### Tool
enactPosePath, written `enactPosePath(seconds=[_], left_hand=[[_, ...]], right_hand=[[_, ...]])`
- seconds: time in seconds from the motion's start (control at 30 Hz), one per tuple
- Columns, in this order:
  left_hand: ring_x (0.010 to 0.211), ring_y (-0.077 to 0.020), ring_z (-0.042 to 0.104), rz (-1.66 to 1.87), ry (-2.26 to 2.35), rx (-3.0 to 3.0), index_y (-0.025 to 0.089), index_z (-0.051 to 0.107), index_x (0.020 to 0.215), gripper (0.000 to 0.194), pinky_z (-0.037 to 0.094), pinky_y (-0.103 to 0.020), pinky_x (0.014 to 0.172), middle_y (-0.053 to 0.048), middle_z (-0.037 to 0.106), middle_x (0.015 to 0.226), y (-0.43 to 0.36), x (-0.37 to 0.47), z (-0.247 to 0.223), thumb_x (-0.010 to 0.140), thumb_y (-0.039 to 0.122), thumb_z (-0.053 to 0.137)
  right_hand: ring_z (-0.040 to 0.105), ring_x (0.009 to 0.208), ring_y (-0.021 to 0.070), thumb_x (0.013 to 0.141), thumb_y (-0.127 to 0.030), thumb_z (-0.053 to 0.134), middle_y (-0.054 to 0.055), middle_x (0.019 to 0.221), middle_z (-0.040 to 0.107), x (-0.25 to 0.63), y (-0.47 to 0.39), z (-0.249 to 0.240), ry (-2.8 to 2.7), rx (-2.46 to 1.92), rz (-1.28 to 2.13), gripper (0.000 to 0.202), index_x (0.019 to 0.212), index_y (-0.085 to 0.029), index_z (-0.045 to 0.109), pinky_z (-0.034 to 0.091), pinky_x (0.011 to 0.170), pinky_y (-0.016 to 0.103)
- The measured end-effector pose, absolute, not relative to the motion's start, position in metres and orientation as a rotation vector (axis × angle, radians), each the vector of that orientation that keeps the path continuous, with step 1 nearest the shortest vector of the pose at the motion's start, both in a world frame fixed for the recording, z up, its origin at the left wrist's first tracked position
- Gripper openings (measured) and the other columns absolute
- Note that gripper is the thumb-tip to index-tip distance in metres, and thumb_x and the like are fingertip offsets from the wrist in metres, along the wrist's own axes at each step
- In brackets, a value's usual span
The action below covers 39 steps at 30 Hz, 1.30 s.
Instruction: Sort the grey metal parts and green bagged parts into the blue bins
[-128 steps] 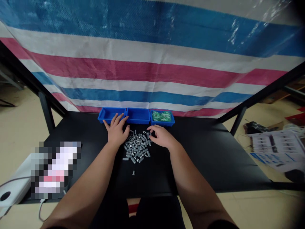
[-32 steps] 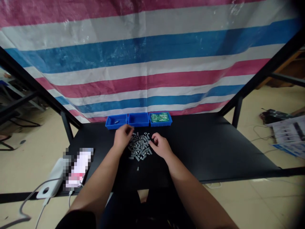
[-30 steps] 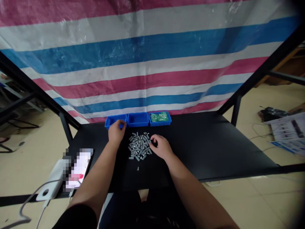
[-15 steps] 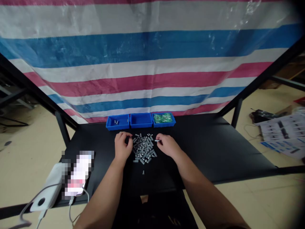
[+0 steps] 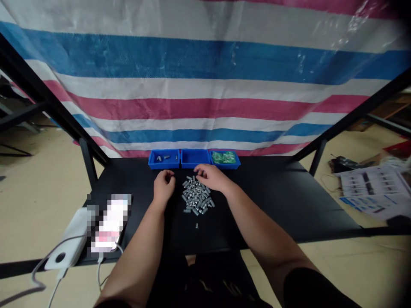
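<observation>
A pile of small grey metal cylinders and screws (image 5: 196, 197) lies on the black table. To its left, my left hand (image 5: 163, 188) rests on the tabletop, loosely curled, with a gap between thumb and fingers and nothing visible in it. My right hand (image 5: 211, 176) hangs over the pile's far edge, just in front of the middle blue bin (image 5: 195, 166). Its fingers are slightly apart and no part shows between them. The left blue bin (image 5: 163, 165) contains a few small metal pieces (image 5: 166, 157). One single screw (image 5: 197, 225) lies apart, nearer to me.
Green-and-clear packets (image 5: 224, 157) fill the right blue bin (image 5: 236, 164). On the table's left side are a phone (image 5: 111, 224), a white power bank (image 5: 69, 239) and cables. A striped sheet (image 5: 205, 107) hangs behind the table (image 5: 272, 201), between black frame posts.
My right hand has moved left and away from me, and the metal piece it held is gone from its fingers. Another piece shows in the left bin. The view has shifted slightly.
</observation>
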<state>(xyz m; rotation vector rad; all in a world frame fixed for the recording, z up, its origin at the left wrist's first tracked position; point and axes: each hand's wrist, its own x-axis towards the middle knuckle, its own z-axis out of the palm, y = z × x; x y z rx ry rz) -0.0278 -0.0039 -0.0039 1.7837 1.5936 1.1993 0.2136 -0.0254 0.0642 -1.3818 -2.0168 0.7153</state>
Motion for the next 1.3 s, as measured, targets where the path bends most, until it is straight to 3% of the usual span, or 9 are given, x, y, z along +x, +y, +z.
enactPosePath(seconds=[0.1, 0.17, 0.3, 0.4, 0.6, 0.8, 1.07, 1.17, 1.3], left_hand=[[0.081, -0.0190, 0.062, 1.173, 1.492, 1.870, 0.023, 0.069, 0.095, 0.015, 0.051, -0.032, 0.075, -0.003, 0.067, 0.091, -0.004, -0.025, -0.003, 0.083, 0.024, 0.060], [0.093, -0.0211, 0.064, 1.161, 1.388, 1.966, 0.023, 0.069, 0.100, 0.016, 0.053, -0.034, 0.084, -0.005, 0.069, 0.101, -0.006, -0.022, -0.002, 0.086, 0.027, 0.061], [0.116, -0.0248, 0.061, 1.067, 1.216, 2.122, 0.024, 0.065, 0.116, 0.027, 0.048, -0.042, 0.106, -0.008, 0.068, 0.120, -0.014, -0.014, 0.000, 0.091, 0.034, 0.061], [0.124, -0.0249, 0.059, 0.975, 1.123, 2.186, 0.024, 0.062, 0.122, 0.029, 0.044, -0.043, 0.113, -0.009, 0.066, 0.125, -0.019, -0.009, -0.002, 0.095, 0.035, 0.057], [0.122, -0.0251, 0.061, 1.010, 1.207, 2.088, 0.022, 0.060, 0.123, 0.030, 0.046, -0.044, 0.111, -0.009, 0.066, 0.125, -0.016, -0.008, -0.011, 0.099, 0.037, 0.051], [0.122, -0.0248, 0.061, 1.030, 1.210, 2.147, 0.022, 0.060, 0.125, 0.032, 0.048, -0.043, 0.110, -0.009, 0.066, 0.126, -0.014, -0.011, -0.016, 0.097, 0.036, 0.052], [0.150, -0.0342, 0.043, 0.811, 1.295, 2.458, 0.021, 0.051, 0.148, 0.066, 0.037, -0.053, 0.124, -0.014, 0.048, 0.160, -0.018, 0.000, -0.025, 0.089, 0.044, 0.065], [0.147, -0.0358, 0.046, 0.782, 1.317, 2.488, 0.018, 0.052, 0.148, 0.070, 0.039, -0.054, 0.123, -0.016, 0.049, 0.158, -0.017, 0.002, -0.025, 0.086, 0.046, 0.068], [0.131, -0.0334, 0.059, 0.864, 1.335, 2.460, 0.015, 0.059, 0.137, 0.055, 0.046, -0.051, 0.116, -0.017, 0.062, 0.141, -0.017, 0.002, -0.023, 0.089, 0.043, 0.065]], right_hand=[[0.060, 0.068, 0.0144, 0.086, -0.032, 0.072, 0.000, 0.083, 0.067, 0.226, -0.084, 0.061, -2.104, -1.438, 0.815, 0.018, 0.103, -0.024, 0.071, 0.049, 0.067, 0.028], [0.066, 0.097, 0.0236, 0.082, -0.041, 0.078, 0.007, 0.110, 0.070, 0.215, -0.128, 0.055, -2.124, -1.424, 0.692, 0.041, 0.120, -0.028, 0.068, 0.054, 0.089, 0.038], [0.036, 0.147, 0.0442, 0.064, -0.063, 0.088, 0.014, 0.160, 0.042, 0.173, -0.191, 0.021, -2.179, -1.493, 0.413, 0.101, 0.152, -0.031, 0.049, 0.021, 0.125, 0.065], [0.019, 0.157, 0.0454, 0.077, -0.065, 0.077, 0.013, 0.170, 0.026, 0.156, -0.197, -0.005, -2.129, -1.621, 0.329, 0.103, 0.163, -0.033, 0.032, 0.004, 0.125, 0.072], [0.008, 0.160, 0.0450, 0.080, -0.068, 0.073, 0.017, 0.173, 0.018, 0.166, -0.130, -0.015, -1.996, -1.835, 0.199, 0.104, 0.164, -0.022, 0.031, 0.003, 0.125, 0.071], [0.023, 0.156, 0.0444, 0.074, -0.071, 0.077, 0.017, 0.169, 0.031, 0.175, -0.072, -0.009, -2.049, -1.808, 0.231, 0.103, 0.156, -0.021, 0.043, 0.014, 0.124, 0.068], [0.046, 0.144, 0.0328, 0.073, -0.037, 0.081, 0.014, 0.157, 0.047, 0.187, -0.060, -0.017, -2.030, -1.475, 0.262, 0.081, 0.147, -0.020, 0.052, 0.036, 0.123, 0.048], [0.044, 0.145, 0.0321, 0.072, -0.035, 0.082, 0.013, 0.161, 0.041, 0.191, -0.061, -0.021, -1.953, -1.434, 0.268, 0.081, 0.146, -0.020, 0.052, 0.039, 0.121, 0.046], [0.053, 0.131, 0.0359, 0.069, -0.043, 0.085, 0.015, 0.141, 0.057, 0.190, -0.061, -0.025, -1.856, -1.562, 0.154, 0.077, 0.138, -0.019, 0.059, 0.043, 0.114, 0.052]])
